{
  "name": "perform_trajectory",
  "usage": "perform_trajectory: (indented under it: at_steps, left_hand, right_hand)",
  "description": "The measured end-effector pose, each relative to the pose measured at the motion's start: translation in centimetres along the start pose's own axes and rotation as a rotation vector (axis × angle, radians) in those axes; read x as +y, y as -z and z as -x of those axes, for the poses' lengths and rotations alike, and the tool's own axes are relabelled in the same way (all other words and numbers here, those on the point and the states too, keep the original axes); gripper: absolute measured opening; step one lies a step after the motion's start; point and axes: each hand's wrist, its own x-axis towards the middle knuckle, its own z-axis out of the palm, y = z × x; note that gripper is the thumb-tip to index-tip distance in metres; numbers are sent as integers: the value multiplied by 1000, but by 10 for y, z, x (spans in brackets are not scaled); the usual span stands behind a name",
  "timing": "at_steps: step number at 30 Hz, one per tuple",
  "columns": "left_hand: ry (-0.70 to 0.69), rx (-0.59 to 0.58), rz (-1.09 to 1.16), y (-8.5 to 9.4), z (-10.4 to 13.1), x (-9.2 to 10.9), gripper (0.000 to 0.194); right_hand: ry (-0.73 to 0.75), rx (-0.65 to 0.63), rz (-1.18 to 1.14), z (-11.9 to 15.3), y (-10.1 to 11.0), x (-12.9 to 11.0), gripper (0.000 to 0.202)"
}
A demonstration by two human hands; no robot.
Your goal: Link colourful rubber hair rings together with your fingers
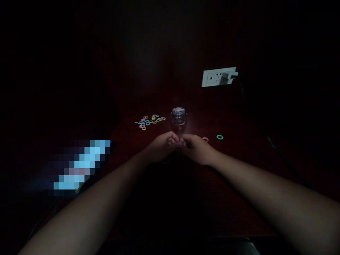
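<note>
My left hand (165, 146) and my right hand (196, 148) meet at the fingertips over the dark red table (212, 198). Fingers on both hands are curled closed. Between the fingertips a small bit of a purple band (180, 143) shows, pinched by both hands. Just beyond them stands a clear jar (178, 119) with its lid on. To the jar's left lies a loose pile of several colourful bands (150, 121). A pink band (205, 139) lies right beside my right hand, and a green band (219, 137) is farther right.
On the wall at the right is a white socket plate (212, 78) with a plug in it. A device with a lit, pixelated screen (87, 163) sits at the left. A dark cable (276, 147) runs along the right side.
</note>
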Motion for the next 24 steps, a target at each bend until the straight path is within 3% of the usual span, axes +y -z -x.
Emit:
perform_trajectory:
  at_steps: [24]
  left_hand:
    - [-9,13,8,-2,-1,-4,18]
  right_hand:
    - [7,-3,-22,0,-1,2,10]
